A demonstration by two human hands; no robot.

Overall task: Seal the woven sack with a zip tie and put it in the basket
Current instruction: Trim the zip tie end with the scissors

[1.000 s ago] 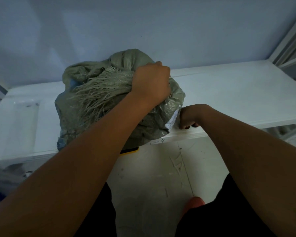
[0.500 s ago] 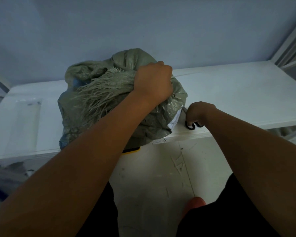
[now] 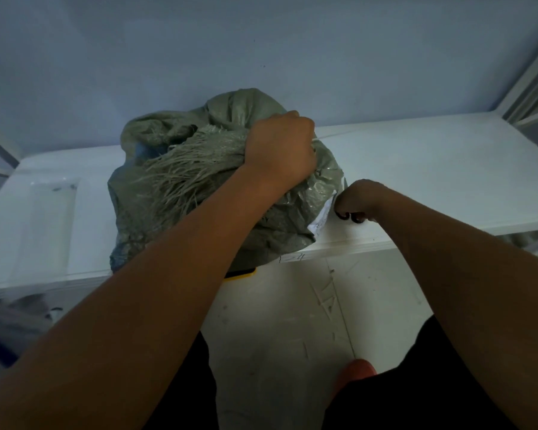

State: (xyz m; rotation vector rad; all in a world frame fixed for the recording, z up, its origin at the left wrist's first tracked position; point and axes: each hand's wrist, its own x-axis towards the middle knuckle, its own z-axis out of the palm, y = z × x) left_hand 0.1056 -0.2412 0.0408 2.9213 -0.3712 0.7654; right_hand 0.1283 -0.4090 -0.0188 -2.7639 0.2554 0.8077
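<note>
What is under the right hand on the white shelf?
Two black loops, likely scissor handles, show below the right hand, fingers curled, on the shelf. Whatever extends from them is covered by the hand.

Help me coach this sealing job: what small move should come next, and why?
Probably lift the scissors up to the neck of the sack. The left hand grips the bunched neck on the table; the right hand curls over black loop handles beside the sack. The tie itself is not clearly visible.
</note>
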